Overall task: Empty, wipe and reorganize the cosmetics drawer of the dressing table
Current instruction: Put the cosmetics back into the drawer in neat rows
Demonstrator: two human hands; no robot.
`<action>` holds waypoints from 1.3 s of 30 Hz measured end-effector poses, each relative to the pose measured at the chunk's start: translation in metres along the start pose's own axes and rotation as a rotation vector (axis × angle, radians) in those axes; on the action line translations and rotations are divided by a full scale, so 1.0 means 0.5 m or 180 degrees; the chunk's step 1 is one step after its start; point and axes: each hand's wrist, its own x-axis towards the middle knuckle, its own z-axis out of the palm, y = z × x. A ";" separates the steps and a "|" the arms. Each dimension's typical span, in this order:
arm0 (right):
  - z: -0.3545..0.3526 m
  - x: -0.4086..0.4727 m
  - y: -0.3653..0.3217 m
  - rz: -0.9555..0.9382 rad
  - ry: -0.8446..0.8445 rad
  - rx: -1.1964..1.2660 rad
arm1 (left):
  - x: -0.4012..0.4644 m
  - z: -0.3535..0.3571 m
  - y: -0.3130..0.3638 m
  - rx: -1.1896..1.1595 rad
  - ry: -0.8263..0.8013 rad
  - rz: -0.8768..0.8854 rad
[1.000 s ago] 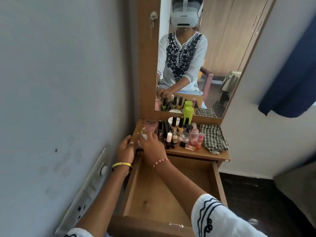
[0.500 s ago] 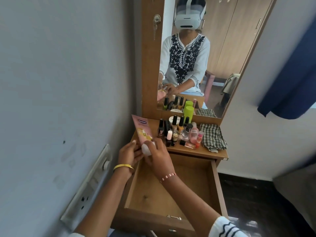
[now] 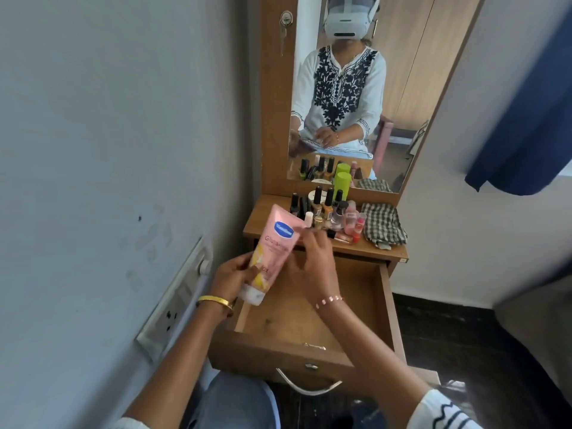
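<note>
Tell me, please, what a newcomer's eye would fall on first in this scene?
First the pink lotion tube, held cap-down over the open, bare wooden drawer: the left hand grips its lower part and the right hand touches its upper edge. Behind, small bottles crowd the tabletop beside a checked cloth, below the mirror.
</note>
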 end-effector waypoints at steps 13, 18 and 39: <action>-0.063 -0.048 0.116 0.2065 -0.0391 0.0881 | -0.024 0.041 -0.041 0.1799 -0.0549 0.0267; -0.034 -0.100 0.177 0.3064 -0.0507 0.1355 | -0.026 0.059 -0.074 0.2328 -0.0453 0.0224; 0.016 -0.114 0.196 0.2246 -0.1850 -0.0229 | -0.032 0.075 -0.101 0.3523 -0.0369 0.0136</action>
